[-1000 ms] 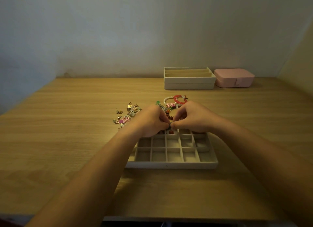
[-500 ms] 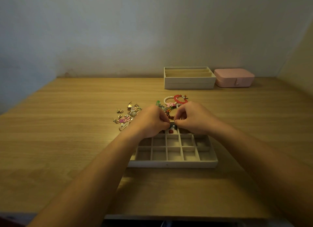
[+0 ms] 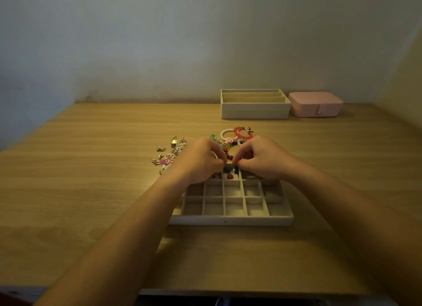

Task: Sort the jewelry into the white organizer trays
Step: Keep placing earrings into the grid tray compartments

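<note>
Earring pile (image 3: 170, 153) lay on the table (image 3: 91, 191) left of centre, loose, just beside the left wrist, same spot as before. Left hand (image 3: 201, 160) was over the far-left part of the white grid tray (image 3: 230, 219), fingers curled, tips pinching the top of a beaded piece (image 3: 229, 172). The piece hung into a far-row cell, about the middle column, with blue and red beads showing. A second ago the two hands sat tighter together and hid most of it; more of it showed between them now. Right hand (image 3: 262, 158) mirrored the left, fingers curled, thumb and forefinger pinching the same piece from the right side, covering the far-right cells. Both hands had barely shifted. The other visible cells had nothing in them; the tray sat mid-table, toward the near edge, unmoved. Bracelets (image 3: 237, 136) lay bunched just beyond the hands, red and pearl loops on top. Stacked white trays (image 3: 254, 112) stood at the far edge, right of centre, with a pink case (image 3: 316, 104) touching or just beside them on the right, both unchanged.
</note>
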A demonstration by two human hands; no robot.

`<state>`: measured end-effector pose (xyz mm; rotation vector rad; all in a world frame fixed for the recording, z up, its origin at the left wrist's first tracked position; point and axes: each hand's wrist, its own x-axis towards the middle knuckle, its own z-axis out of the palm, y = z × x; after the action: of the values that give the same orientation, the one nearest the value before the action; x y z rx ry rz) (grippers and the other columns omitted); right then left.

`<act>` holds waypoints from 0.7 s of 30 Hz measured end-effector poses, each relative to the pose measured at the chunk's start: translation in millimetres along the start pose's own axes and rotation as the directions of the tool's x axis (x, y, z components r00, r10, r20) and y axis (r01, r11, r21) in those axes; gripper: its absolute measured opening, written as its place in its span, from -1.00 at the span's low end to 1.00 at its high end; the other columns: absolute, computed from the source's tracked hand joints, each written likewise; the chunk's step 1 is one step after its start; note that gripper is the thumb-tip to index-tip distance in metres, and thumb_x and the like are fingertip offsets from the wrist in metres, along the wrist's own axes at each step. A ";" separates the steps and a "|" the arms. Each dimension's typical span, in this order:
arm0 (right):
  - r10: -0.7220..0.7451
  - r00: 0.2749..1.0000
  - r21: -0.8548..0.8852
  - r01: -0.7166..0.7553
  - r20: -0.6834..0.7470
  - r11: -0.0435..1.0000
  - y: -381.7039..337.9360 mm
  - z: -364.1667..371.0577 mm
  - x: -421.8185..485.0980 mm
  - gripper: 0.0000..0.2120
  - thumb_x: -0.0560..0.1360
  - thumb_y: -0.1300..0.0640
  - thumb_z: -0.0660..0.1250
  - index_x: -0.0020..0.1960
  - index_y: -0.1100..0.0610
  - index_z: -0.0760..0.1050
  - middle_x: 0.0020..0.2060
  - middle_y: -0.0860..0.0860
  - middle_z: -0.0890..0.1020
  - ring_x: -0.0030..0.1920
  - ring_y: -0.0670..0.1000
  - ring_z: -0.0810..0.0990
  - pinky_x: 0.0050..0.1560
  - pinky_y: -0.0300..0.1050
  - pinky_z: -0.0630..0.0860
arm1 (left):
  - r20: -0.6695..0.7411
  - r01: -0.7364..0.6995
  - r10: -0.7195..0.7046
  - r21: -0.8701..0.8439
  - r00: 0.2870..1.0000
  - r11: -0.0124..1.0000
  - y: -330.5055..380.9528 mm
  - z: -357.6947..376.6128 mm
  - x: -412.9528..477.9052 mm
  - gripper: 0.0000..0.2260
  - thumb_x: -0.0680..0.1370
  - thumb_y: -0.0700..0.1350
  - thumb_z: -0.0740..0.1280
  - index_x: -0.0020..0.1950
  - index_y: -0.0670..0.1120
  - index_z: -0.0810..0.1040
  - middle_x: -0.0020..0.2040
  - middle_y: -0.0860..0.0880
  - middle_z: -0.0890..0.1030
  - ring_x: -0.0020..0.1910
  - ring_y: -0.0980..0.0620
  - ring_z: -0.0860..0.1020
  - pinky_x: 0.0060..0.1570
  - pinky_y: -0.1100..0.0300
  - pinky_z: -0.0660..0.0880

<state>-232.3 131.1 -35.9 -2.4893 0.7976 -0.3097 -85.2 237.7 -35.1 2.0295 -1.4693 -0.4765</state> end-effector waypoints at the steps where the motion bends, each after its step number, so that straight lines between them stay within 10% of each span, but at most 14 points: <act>1: 0.002 1.000 0.023 -0.002 0.000 1.000 0.4 -1.6 -0.5 -0.82 0.56 0.20 0.36 -0.06 0.00 0.72 -0.23 -0.20 0.60 -0.19 -0.16 0.55 -0.25 -0.32 0.43 | -0.006 -0.013 0.013 -0.007 1.000 1.000 0.0 -1.6 -1.0 -0.87 0.55 -0.16 0.39 -0.10 0.04 0.69 -0.11 -0.08 0.63 -0.09 0.08 0.56 -0.19 0.16 0.48; 21: -0.028 0.997 -0.057 0.033 0.076 0.998 -3.7 -1.8 -7.8 -0.77 0.61 0.19 0.30 0.11 -0.03 0.69 -0.21 -0.28 0.52 -0.23 -0.20 0.50 -0.28 -0.37 0.36 | 0.023 -0.047 0.047 0.012 0.999 0.999 0.8 -0.1 -7.6 -0.81 0.60 -0.12 0.32 0.03 0.07 0.72 -0.11 0.05 0.60 -0.32 0.23 0.46 -0.35 0.34 0.34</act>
<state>-237.3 137.6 -32.9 -2.5536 0.7489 -0.2040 -88.3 244.7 -34.9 2.0005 -1.5332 -0.4741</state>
